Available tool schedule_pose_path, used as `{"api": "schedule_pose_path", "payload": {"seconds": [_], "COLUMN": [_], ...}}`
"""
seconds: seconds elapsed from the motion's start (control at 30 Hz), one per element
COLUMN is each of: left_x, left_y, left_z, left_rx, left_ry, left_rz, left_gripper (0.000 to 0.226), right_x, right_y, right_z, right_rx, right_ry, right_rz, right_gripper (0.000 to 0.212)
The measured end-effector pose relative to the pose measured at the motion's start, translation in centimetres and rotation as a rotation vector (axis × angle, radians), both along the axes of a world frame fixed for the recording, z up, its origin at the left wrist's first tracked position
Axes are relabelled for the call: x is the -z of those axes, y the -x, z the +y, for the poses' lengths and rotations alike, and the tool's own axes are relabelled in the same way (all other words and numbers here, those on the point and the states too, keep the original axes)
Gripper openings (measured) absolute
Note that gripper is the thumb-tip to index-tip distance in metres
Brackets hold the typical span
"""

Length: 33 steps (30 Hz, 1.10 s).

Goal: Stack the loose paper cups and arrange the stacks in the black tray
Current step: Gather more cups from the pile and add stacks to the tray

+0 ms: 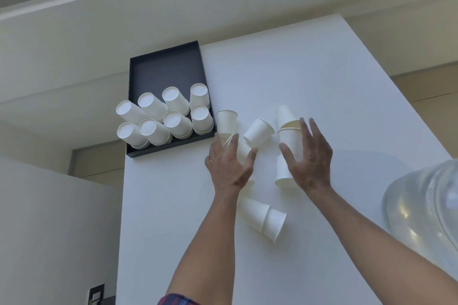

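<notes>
The black tray (163, 69) lies at the table's far left corner and holds several stacks of upside-down white paper cups (177, 124) in its near half. Loose white cups lie to its right. My left hand (228, 163) curls over one loose cup (243, 151) lying just past the tray's near right corner. My right hand (309, 156) grips an upright cup (288, 138), thumb on its left side and fingers on its right. Another cup (285, 112) lies just behind that one. Two nested cups (262, 218) lie on their side between my forearms.
More loose cups sit beside my hands: one upright (226, 121) by the tray, one tilted (257, 131), one (282, 176) under my right hand. A clear water bottle (426, 210) bulges at the right edge. The white table (173, 230) drops off at its left edge.
</notes>
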<state>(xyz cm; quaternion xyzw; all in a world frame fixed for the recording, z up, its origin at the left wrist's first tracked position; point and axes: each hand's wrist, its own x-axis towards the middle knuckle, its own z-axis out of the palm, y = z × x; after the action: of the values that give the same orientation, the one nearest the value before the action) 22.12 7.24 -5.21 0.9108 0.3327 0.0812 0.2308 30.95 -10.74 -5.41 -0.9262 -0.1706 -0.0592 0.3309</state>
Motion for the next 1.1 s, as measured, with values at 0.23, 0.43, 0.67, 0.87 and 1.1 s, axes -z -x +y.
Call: {"api": "schedule_pose_path", "payload": {"seconds": [0.23, 0.43, 0.67, 0.87, 1.1], "left_x": [1.1, 1.8, 2.0, 1.4, 0.4], "left_y": [12.1, 16.0, 15.7, 16.0, 15.2], "left_z": [-4.4, -6.4, -6.1, -6.9, -6.8], "left_rx": [-0.118, -0.034, -0.064, -0.175, -0.315], "left_ry": [0.177, 0.239, 0.195, 0.234, 0.373], "left_rz": [-0.155, -0.038, 0.049, 0.083, 0.112], "left_gripper": [0.060, 0.065, 0.047, 0.047, 0.051], "right_x": [2.6, 3.6, 3.1, 2.2, 1.6], "right_y": [15.2, 16.1, 14.0, 13.7, 13.8], "right_z": [-7.2, -5.8, -3.9, -3.5, -2.4], "right_rx": [-0.621, -0.753, -0.781, -0.782, -0.764], "right_ry": [0.068, 0.190, 0.288, 0.326, 0.347], "right_rz": [-0.127, -0.060, -0.052, -0.033, -0.045], "right_gripper": [0.087, 0.073, 0.074, 0.059, 0.044]}}
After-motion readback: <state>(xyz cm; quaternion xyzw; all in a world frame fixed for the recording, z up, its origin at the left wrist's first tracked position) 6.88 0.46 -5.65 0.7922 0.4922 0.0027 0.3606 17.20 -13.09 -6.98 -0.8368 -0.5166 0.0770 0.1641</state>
